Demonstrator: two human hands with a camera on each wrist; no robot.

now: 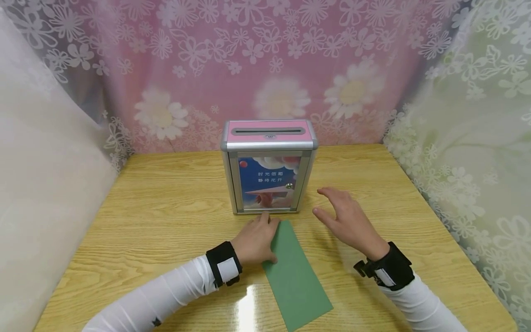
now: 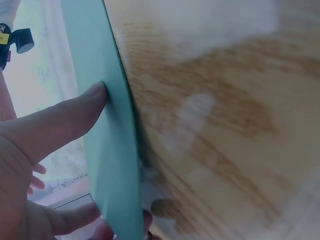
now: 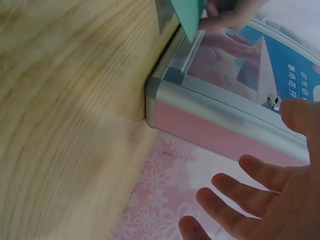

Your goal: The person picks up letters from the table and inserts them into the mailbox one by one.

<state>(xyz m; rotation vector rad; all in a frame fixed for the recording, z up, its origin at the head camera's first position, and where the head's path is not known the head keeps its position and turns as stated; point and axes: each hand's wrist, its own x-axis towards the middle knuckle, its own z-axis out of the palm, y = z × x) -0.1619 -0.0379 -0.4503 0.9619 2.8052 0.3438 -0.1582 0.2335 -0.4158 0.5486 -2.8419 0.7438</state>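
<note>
My left hand [image 1: 256, 240] holds a long green envelope [image 1: 296, 276] by its left edge near the far end. In the left wrist view the thumb lies across the envelope [image 2: 117, 145], and fingertips show past its far edge. The envelope looks lifted a little off the table there. A pink and silver letter box [image 1: 269, 144] with a slot on top and a lock on its front door stands just beyond the left hand. My right hand [image 1: 346, 216] hovers to the right of the box, fingers spread and apart from it, holding nothing.
The wood-grain table [image 1: 166, 207] runs up to a pink flowered curtain [image 1: 199, 83] behind the box. A whitish sheet [image 1: 45, 152] hangs at the left, and a pale flowered curtain [image 1: 469, 138] hangs along the right edge.
</note>
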